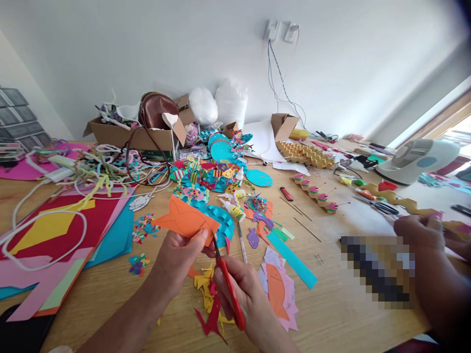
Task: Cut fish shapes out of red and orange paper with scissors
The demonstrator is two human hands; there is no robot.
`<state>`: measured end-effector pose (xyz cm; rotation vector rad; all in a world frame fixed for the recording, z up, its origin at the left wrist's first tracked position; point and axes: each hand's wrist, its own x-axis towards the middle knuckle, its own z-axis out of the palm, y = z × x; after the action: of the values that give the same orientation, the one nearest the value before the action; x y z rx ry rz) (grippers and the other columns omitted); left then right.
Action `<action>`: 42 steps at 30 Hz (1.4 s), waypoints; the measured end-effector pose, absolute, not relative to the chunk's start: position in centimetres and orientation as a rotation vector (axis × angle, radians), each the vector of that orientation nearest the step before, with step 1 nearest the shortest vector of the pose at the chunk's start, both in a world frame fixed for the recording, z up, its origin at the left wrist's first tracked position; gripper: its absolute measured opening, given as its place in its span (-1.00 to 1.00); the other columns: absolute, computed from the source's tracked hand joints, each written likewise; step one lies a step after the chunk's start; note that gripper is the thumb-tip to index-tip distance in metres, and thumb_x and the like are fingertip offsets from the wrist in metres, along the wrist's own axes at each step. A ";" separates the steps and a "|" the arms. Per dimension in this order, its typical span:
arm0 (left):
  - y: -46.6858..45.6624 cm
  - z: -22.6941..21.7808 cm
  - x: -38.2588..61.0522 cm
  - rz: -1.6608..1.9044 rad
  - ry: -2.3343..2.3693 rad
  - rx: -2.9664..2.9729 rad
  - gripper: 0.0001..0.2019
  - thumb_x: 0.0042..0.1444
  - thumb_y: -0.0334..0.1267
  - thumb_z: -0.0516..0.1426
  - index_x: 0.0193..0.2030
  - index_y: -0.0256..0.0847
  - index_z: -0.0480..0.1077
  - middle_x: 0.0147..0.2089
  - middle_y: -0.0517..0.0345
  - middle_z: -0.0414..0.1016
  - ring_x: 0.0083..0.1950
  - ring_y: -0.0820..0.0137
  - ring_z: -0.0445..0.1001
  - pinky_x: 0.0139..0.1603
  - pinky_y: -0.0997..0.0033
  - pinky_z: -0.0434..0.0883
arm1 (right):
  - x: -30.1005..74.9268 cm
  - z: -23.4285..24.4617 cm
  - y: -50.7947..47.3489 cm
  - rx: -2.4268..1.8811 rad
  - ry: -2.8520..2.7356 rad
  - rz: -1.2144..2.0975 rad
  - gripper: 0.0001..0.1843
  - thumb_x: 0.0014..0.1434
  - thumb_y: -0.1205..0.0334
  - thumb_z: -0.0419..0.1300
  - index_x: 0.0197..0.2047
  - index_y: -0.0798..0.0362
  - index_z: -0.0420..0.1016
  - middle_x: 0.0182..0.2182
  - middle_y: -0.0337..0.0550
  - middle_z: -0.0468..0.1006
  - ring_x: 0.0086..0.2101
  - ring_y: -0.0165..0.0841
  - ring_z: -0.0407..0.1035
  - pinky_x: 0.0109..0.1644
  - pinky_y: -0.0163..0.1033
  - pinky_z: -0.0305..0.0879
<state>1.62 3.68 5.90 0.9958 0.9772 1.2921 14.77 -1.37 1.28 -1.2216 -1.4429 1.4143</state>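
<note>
Plain white wall at far side, two sockets high up with cables hanging. Wooden desk fills view. Bright window far right, daylight.

Bright daylight enters from the window at far right, casting soft shadows. Edges curve with wide-angle distortion, corners darken, and one patch near right is pixelated.

left hand raised, thumb pinched against curled fingers, forearm angling in from lower left. right hand sits lower, fingers closed, knuckles up, wrist bent.
</note>
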 end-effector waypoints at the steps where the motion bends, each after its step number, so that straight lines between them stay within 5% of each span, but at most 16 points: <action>1: 3.7 5.9 1.6 1.292 0.974 1.000 -0.93 -0.13 -0.35 0.18 -0.57 -0.25 0.44 -0.61 0.26 0.47 -0.58 0.45 0.41 -0.53 0.49 0.43 | 14.8 1.3 -1.3 -1.226 -1.449 1.410 -0.61 0.25 -0.04 0.07 -0.50 0.03 0.18 -0.67 -0.38 0.14 -0.66 -0.51 0.04 -0.62 -0.38 -0.08; 11: 3.3 6.1 1.6 1.267 1.012 0.959 -0.94 -0.16 -0.36 0.19 -0.59 -0.24 0.43 -0.61 0.30 0.48 -0.60 0.48 0.42 -0.56 0.53 0.44 | 14.8 2.4 -1.7 -1.146 -1.443 1.449 -0.58 0.29 -0.07 -0.01 -0.47 0.05 0.24 -0.62 -0.36 0.18 -0.62 -0.49 0.11 -0.57 -0.41 0.03; 42: 3.1 6.1 2.3 1.255 0.987 0.929 -0.96 -0.16 -0.37 0.18 -0.57 -0.23 0.42 -0.61 0.34 0.47 -0.58 0.50 0.42 -0.55 0.57 0.45 | 15.2 0.7 -2.0 -1.162 -1.411 1.472 -0.65 0.27 0.02 0.07 -0.46 0.04 0.19 -0.63 -0.40 0.10 -0.64 -0.54 -0.02 -0.58 -0.38 -0.11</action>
<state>2.25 3.12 6.05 0.9285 0.9870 1.2554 15.23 -2.05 0.67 -1.1622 -1.4105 1.4716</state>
